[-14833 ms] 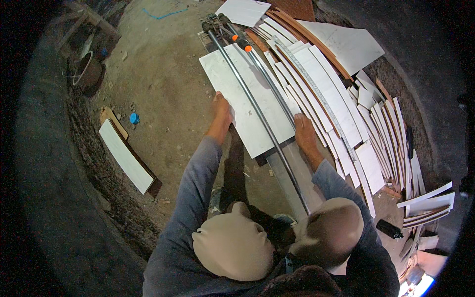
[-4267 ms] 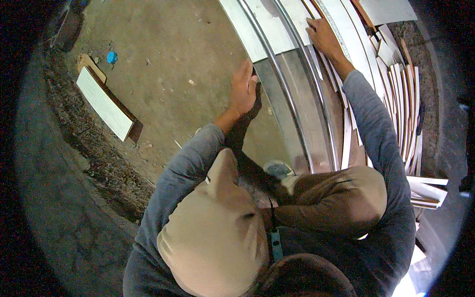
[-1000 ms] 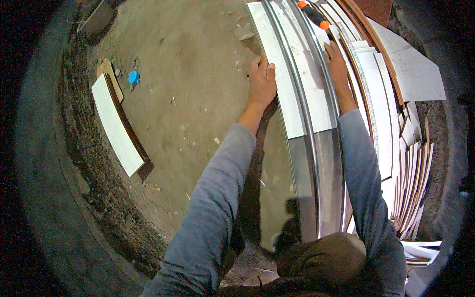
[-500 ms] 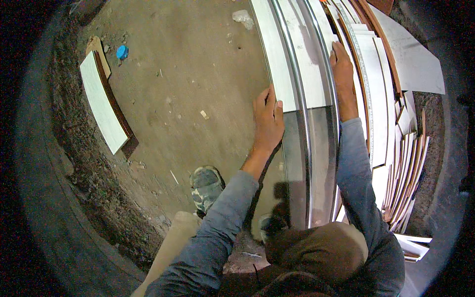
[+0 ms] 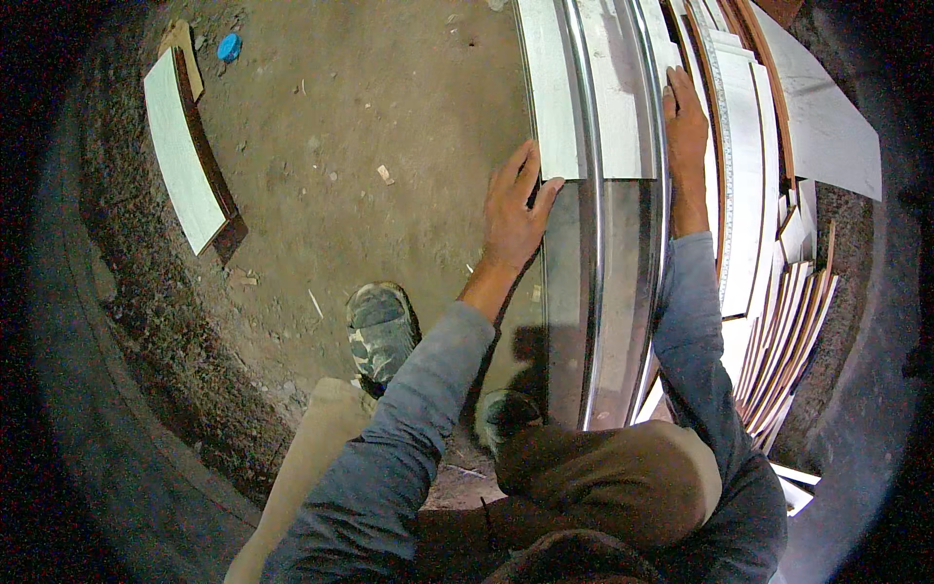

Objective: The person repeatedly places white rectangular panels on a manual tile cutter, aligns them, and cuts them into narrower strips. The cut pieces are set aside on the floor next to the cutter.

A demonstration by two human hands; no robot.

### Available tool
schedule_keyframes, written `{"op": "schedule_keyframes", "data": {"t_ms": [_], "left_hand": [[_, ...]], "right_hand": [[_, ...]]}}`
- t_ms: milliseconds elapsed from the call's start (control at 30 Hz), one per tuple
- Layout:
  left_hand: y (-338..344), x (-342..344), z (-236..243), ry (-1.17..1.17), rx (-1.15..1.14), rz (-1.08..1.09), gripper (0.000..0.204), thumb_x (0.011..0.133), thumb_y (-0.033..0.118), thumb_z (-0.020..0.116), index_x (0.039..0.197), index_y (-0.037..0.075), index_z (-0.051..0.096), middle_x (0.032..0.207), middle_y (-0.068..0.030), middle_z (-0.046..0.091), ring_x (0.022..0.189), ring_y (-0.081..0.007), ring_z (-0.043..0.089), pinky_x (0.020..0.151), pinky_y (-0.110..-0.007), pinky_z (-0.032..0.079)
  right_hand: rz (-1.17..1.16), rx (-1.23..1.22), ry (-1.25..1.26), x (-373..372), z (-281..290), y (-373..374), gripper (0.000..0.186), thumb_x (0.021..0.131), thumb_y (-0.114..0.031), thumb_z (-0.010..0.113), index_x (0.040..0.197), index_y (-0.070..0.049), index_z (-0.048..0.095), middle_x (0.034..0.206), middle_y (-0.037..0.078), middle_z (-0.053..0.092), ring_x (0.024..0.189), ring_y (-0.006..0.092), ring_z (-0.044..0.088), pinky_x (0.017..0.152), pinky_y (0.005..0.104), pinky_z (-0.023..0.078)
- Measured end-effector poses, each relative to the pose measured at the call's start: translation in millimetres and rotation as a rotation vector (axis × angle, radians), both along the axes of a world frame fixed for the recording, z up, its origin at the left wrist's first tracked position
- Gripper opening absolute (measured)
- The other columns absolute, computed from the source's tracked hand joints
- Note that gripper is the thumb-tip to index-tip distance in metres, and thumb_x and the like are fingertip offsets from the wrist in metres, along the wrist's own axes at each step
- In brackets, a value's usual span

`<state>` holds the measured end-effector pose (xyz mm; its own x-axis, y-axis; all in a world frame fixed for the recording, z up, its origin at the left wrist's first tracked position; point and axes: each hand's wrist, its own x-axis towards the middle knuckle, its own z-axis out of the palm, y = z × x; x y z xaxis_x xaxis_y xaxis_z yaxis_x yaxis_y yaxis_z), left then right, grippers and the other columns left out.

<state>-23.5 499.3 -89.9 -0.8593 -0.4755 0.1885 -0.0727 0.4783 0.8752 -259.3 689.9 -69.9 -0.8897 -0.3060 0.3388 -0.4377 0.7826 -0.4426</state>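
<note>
A long white panel (image 5: 557, 117) lies lengthwise along a narrow grey surface (image 5: 569, 282), its near edge crossing it in a straight line. Two shiny metal rails (image 5: 595, 292) run the length of this surface; whether they lie over the panel or split it, I cannot tell. My left hand (image 5: 516, 204) is at the panel's near left corner, fingers stretched along the side edge, thumb apart and touching the corner. My right hand (image 5: 687, 131) lies just outside the right-hand rail, fingers straight and pointing away; their undersides are hidden. I see nothing held in either hand.
Stacked white boards with brown edges (image 5: 744, 185) stand close by on the right, with thin offcuts (image 5: 783, 336) nearer me. Leftward on the dirt floor lie a white board piece (image 5: 185, 156) and a blue cap-like object (image 5: 230, 47). My camouflage shoe (image 5: 381, 331) is beside the grey surface.
The view has shifted, so the floor things appear higher and farther left. Both hands stay by the panel's edges; my left thumb and fingers are spread a little wider.
</note>
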Motion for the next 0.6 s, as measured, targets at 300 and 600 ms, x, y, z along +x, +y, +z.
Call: {"op": "schedule_keyframes", "data": {"t_ms": [300, 600], "left_hand": [[-0.3, -4.0, -1.2, 0.069, -0.005, 0.02, 0.052, 0.089, 0.021, 0.081, 0.132, -0.002, 0.066, 0.136, -0.0196, 0.064, 0.119, -0.0395, 0.063, 0.102, -0.045, 0.05], [4.7, -3.9, -2.6, -0.007, 0.049, 0.028, 0.051, 0.093, 0.022, 0.078, 0.138, 0.001, 0.064, 0.14, -0.0207, 0.063, 0.129, -0.0371, 0.06, 0.111, -0.044, 0.046]], "right_hand": [[0.025, -0.024, 0.042, 0.1, -0.3, -1.4, 0.037, 0.107, -0.017, 0.055, 0.142, -0.01, 0.062, 0.15, 0.018, 0.057, 0.139, 0.0337, 0.055, 0.117, 0.0405, 0.043], [0.046, -0.065, 0.064, -1.5, -2.7, 2.3, 0.036, 0.101, -0.007, 0.056, 0.136, -0.004, 0.064, 0.145, 0.023, 0.059, 0.135, 0.0384, 0.057, 0.116, 0.0436, 0.045]]}}
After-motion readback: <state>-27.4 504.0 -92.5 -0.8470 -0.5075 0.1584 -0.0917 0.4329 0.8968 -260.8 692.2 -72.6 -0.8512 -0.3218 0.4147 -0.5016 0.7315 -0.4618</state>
